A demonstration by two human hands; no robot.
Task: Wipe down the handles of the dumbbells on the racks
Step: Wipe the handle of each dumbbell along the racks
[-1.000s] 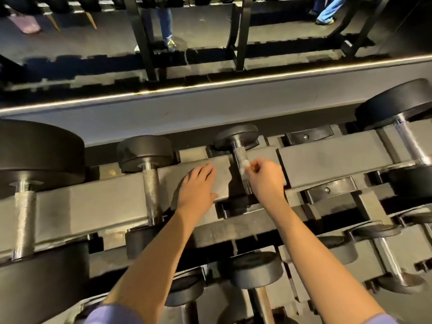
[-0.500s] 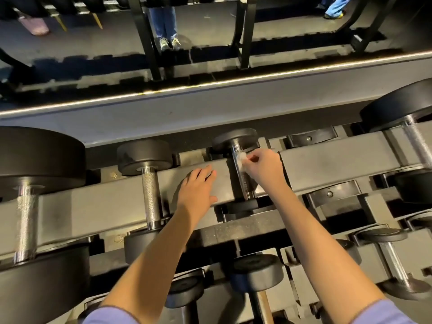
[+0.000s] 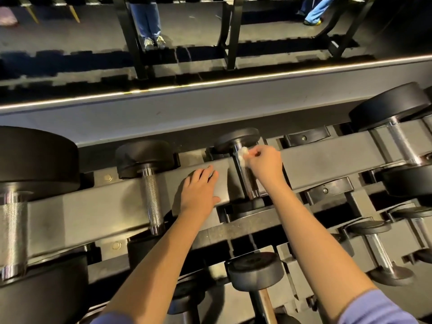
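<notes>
The small dumbbell (image 3: 246, 176) lies across the top shelf of the rack (image 3: 93, 206), its long axis running away from the person. Its far head points toward the grey ledge (image 3: 210, 113) behind it and leans a little to the left, and its near head sits low against the shelf's front edge. The right hand (image 3: 265, 163) reaches over this dumbbell from the right, fingers curled and pinching a white wipe (image 3: 242, 155) against the far end of the metal handle, just under the far head. The hand and wrist cover part of the handle's right side. Just left of the dumbbell, the left hand (image 3: 198, 190) lies flat on the shelf with its fingers straight and loose, holding nothing. Further left sits a second dumbbell (image 3: 152, 195) with a rough handle, and beyond that a much larger one (image 3: 14, 230). To the right of the small dumbbell are a black cradle (image 3: 304, 136) and then another big dumbbell (image 3: 402, 146). Below it, on a lower shelf, a further dumbbell (image 3: 256, 270) stands between the two forearms. Beyond the ledge, a person's legs in jeans (image 3: 146, 19) are visible.
</notes>
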